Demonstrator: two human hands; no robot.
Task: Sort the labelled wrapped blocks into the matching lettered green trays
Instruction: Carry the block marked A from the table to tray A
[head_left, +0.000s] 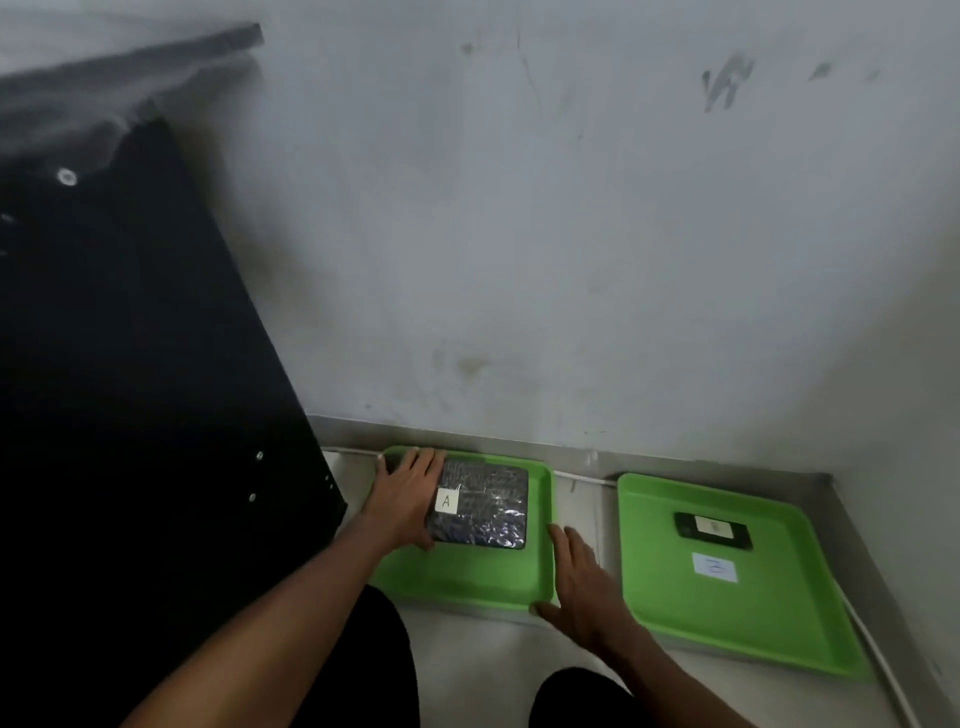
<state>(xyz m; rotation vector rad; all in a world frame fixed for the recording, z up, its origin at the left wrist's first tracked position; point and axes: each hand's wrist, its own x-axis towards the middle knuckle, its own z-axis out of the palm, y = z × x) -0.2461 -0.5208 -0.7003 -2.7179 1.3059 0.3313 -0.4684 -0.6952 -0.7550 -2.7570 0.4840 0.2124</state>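
Two green trays lie on the floor by the wall. In the left tray (467, 577) rests a dark block wrapped in shiny film (483, 506) with a white label "A". My left hand (408, 493) grips its left edge, fingers over the far corner. My right hand (582, 577) lies flat, fingers apart, on the right rim of that tray, holding nothing. The right tray (779, 618) carries a white letter label (715, 567) that I cannot read and a small dark wrapped block (712, 530) with a pale label.
A black panel (130, 389) with screws stands close on the left. The grey wall (571, 260) runs right behind the trays. A white cable (872, 649) trails along the floor at the right. My dark-clad knees (384, 670) are at the bottom edge.
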